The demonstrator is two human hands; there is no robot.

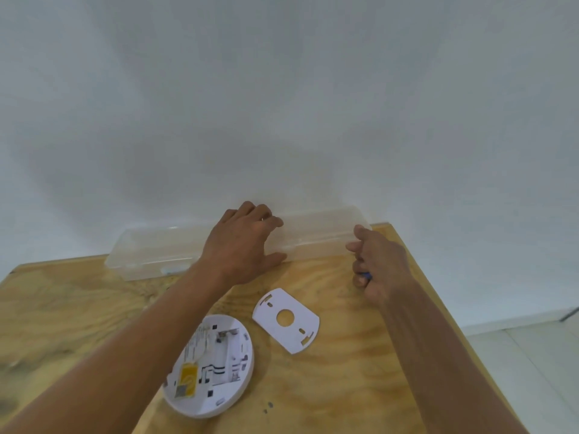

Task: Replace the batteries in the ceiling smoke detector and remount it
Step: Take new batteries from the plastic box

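Detector (209,366) lies face-down near my left forearm, battery bay up and looking empty; plate (285,320) is just right of it. My left hand (242,245) clamps over the clear box (150,250) at the wall, thumb at its front edge. My right hand (374,261) is curled round something small and blue, maybe a battery, can't tell. Best bet: steady the box, lift the lid gently.
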